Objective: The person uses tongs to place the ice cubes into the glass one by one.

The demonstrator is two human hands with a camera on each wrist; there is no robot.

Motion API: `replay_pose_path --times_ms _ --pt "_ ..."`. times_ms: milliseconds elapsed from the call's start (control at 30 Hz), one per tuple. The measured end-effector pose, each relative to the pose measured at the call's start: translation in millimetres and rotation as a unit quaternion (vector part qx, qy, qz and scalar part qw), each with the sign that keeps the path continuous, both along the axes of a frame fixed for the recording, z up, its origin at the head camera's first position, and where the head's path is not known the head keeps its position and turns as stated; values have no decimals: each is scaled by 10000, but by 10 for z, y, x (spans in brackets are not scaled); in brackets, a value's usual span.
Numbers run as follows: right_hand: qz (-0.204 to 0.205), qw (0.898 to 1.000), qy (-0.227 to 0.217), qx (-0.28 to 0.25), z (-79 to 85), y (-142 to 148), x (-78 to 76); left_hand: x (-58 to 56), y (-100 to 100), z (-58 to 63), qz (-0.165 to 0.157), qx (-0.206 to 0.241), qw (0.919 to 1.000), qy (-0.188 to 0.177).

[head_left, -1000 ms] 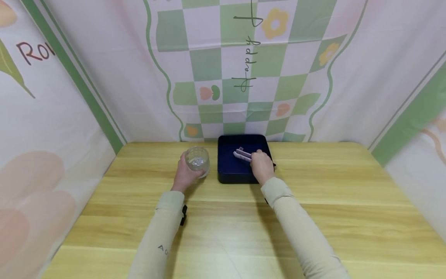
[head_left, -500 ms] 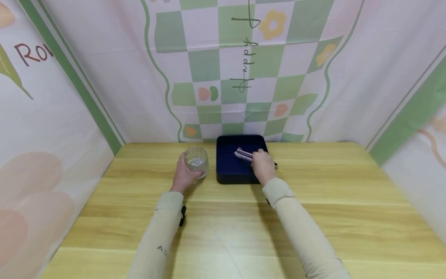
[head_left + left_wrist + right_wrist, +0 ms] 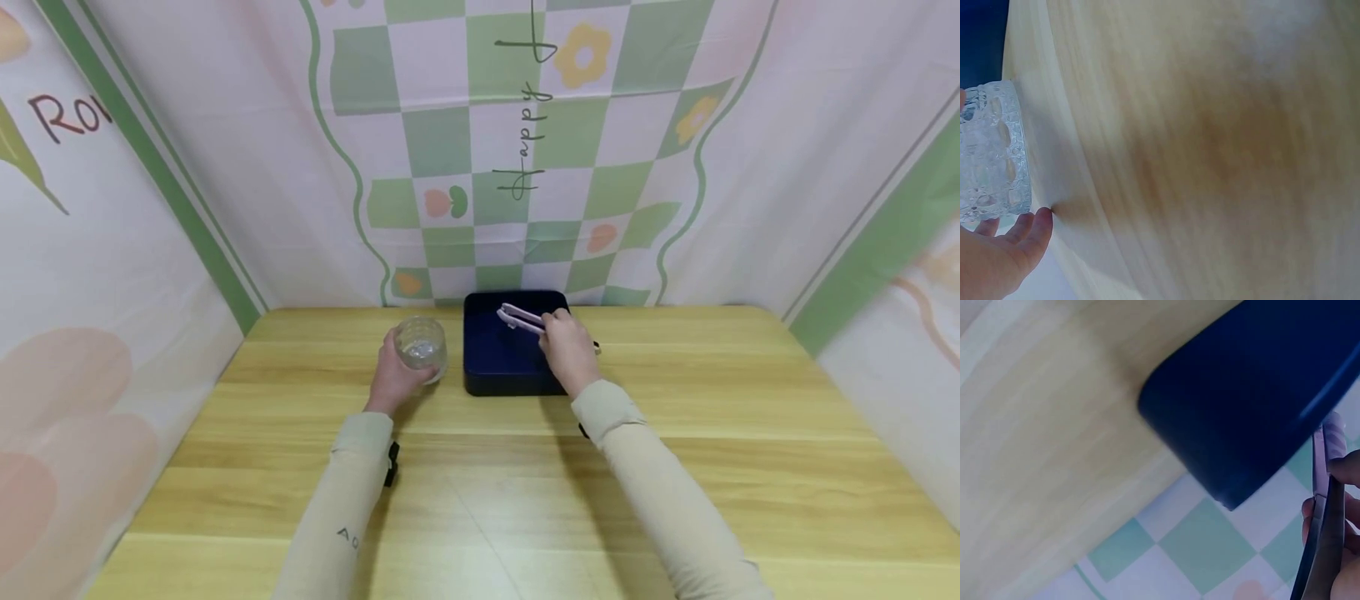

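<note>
My left hand grips a clear glass tumbler standing left of the dark blue tray. In the left wrist view the textured wall of the tumbler shows, with fingertips of the hand at it. My right hand holds a pair of tongs over the tray, their pale pink tips pointing left. In the right wrist view the tongs have dark handles, with thumb and fingers around them. A small nub shows under the tips; I cannot tell what it is.
The wooden table runs up to a printed cloth backdrop right behind the tray. Cloth walls also stand at left and right. The tray's raised walls surround its floor.
My right hand has moved a little up and back with the tongs, whose tips now sit nearer the tray's far wall. The left hand and tumbler stay put.
</note>
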State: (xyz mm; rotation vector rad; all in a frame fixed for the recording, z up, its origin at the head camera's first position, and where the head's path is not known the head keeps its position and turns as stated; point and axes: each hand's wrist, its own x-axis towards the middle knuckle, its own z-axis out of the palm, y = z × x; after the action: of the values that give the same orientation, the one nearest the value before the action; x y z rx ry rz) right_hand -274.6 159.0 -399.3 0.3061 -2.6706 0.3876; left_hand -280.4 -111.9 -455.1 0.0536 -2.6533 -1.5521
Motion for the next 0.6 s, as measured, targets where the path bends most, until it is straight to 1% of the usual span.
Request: replay_pose_path --times_ms 200,400,600 --pt "327 9989 327 26 95 -87 58 9 -3 11 -2 57 10000 -37" --pt "566 9977 384 -17 177 -228 126 17 -2 23 2 87 10000 -24" --pt "879 9941 640 -59 213 -372 169 18 5 20 20 117 9999 41"
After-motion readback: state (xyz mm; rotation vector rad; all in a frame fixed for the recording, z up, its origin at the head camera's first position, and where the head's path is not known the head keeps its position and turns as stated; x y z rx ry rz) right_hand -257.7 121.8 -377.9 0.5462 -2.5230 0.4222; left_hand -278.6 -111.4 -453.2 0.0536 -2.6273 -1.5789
